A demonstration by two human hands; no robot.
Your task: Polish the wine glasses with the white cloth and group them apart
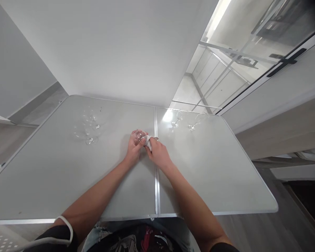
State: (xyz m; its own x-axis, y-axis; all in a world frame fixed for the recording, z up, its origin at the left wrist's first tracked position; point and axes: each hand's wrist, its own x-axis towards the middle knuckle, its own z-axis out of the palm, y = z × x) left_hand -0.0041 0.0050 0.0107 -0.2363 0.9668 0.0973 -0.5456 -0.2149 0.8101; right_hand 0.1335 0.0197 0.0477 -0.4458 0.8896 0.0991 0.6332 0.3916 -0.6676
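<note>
Near the middle of the table, my left hand [134,145] is closed around the bowl of a clear wine glass [140,135], which lies on its side above the tabletop. My right hand [159,150] pinches a white cloth [148,140] against the stem of that same glass. The glass's foot [156,138] pokes out just past my right fingers. Part of the cloth is hidden inside my right grip. Both hands nearly touch each other.
Several clear stemmed glasses [91,140] stand on the left part of the pale folding table [115,196]. Two more, a stemmed glass [175,124] and another glass [191,127], stand at the back right. A metal seam [156,182] splits the table. A white wall [115,52] rises behind it.
</note>
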